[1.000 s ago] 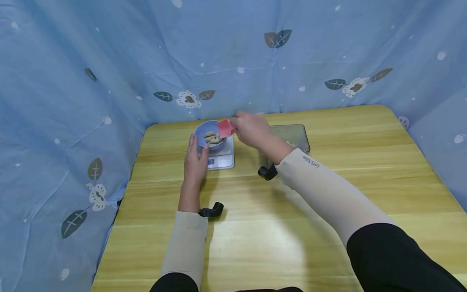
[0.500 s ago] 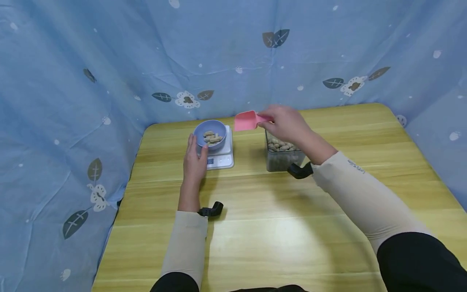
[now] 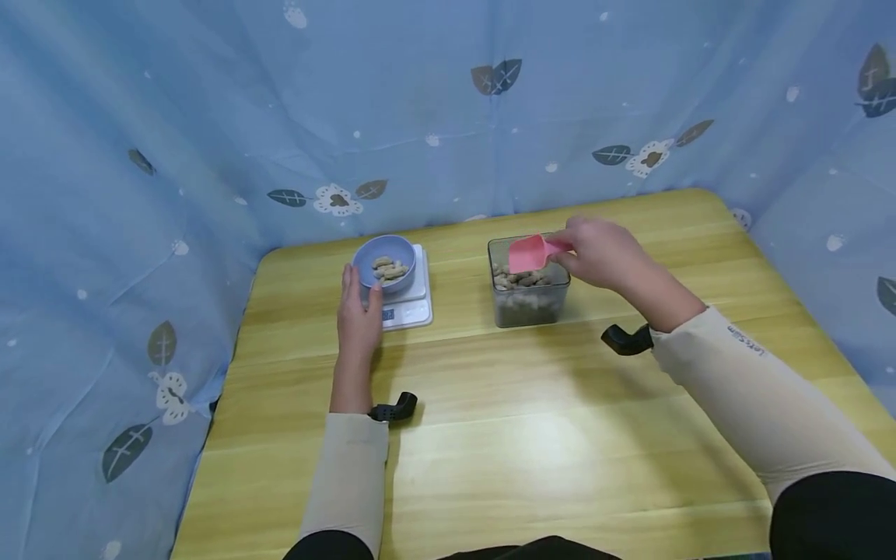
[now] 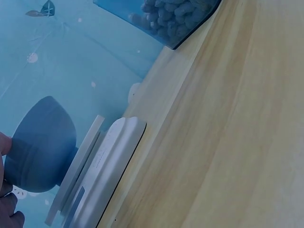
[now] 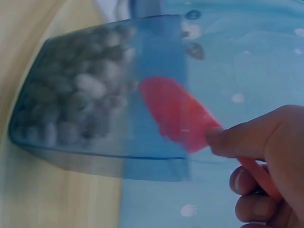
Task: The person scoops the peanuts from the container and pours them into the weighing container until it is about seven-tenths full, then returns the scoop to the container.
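Note:
My right hand [image 3: 598,253] grips the handle of a small pink scoop [image 3: 526,254]. The scoop's blade is over the mouth of a clear box [image 3: 528,309] partly filled with peanuts in shells [image 3: 521,279]. In the right wrist view the blade [image 5: 173,114] overlaps the box's upper wall, above the peanuts. My left hand [image 3: 358,317] rests against the near left side of a blue bowl [image 3: 362,257], fingers straight and thumb at the front. Several peanuts [image 3: 389,268] lie in the bowl, which stands on a white kitchen scale [image 3: 413,313].
A wooden table [image 3: 483,435] carries the scale and the box, with a gap between them. A blue patterned curtain [image 3: 434,93] hangs behind and along the sides. Black wrist camera mounts [image 3: 626,340] stick out from both wrists.
My right hand has moved right with the scoop, from over the bowl to over the peanut box. My left hand has stayed at the bowl. The head view has shifted slightly.

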Demonstrator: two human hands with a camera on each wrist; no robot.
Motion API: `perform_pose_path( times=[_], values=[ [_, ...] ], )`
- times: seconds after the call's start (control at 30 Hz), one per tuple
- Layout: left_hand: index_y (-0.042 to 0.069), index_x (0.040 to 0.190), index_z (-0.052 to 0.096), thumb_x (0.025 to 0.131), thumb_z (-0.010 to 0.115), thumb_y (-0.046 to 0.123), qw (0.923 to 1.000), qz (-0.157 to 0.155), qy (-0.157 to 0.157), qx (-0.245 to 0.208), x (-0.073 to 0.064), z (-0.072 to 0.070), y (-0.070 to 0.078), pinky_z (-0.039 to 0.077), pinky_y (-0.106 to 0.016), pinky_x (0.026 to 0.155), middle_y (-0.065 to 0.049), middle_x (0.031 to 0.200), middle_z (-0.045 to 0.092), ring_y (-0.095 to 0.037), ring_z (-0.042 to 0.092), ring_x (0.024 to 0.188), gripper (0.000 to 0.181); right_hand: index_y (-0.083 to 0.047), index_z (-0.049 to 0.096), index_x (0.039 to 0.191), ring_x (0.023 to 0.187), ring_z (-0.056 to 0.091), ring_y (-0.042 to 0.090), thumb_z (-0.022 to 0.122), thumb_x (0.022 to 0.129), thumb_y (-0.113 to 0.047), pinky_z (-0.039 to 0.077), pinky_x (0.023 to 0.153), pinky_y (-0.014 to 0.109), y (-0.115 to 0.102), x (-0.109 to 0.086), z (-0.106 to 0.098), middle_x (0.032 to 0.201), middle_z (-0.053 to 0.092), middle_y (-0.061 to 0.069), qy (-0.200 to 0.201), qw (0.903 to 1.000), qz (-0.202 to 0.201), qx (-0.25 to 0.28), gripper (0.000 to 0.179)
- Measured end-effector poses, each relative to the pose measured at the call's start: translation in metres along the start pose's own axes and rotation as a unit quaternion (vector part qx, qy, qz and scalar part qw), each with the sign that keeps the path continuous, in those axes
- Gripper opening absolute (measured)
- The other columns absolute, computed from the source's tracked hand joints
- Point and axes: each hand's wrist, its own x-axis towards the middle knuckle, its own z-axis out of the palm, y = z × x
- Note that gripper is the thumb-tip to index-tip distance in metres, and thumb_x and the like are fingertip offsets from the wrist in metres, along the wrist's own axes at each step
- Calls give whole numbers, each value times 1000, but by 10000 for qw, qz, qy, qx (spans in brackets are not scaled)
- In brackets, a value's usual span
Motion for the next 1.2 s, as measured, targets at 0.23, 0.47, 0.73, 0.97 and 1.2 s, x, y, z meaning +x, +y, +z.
perform_pose_path(
  times=[0.23, 0.47, 0.73, 0.97, 1.2],
  values=[
    [13, 158, 17, 103, 42, 44, 9997, 195, 179, 3, -2, 1, 1, 11, -43, 125, 7, 166, 2, -22, 6, 153, 68, -14, 69, 83, 75, 56, 22, 62, 93, -14, 45, 59, 38, -3, 11, 18, 85, 63, 6, -380, 9984, 2, -411, 12],
    [6, 156, 23, 103, 45, 37, 9924, 1015, 657, 241, -12, 5, 20, 13, -43, 125, 1, 166, 8, -20, 6, 153, 66, -14, 68, 76, 69, 55, 19, 66, 93, -19, 42, 57, 34, -8, 14, 21, 76, 64, 0, -587, 9977, 213, -273, 17],
    [15, 158, 22, 103, 41, 47, 9845, 1686, -485, 2, -43, 39, 76, 17, -45, 124, 0, 166, 14, -19, 12, 153, 66, -14, 69, 80, 73, 59, 20, 68, 92, -19, 49, 59, 39, -8, 8, 24, 81, 66, 1, -358, 9984, 61, -423, 13],
    [20, 158, 20, 104, 36, 51, 9704, 2071, -1241, 40, -61, 84, 107, 18, -40, 124, 12, 165, 8, -9, 9, 152, 65, -15, 74, 89, 75, 60, 23, 70, 90, -14, 50, 55, 39, -8, -2, 19, 85, 63, 6, 89, 9981, -154, -596, 4],
    [12, 155, 31, 106, 38, 41, 9641, 2380, -1174, 135, -66, 101, 113, 25, -40, 122, 1, 165, 20, -14, 18, 151, 58, -12, 78, 90, 69, 52, 26, 68, 80, 4, 47, 48, 39, -15, -7, 4, 80, 61, 8, 874, 9779, -692, -1770, 21]
  ],
)
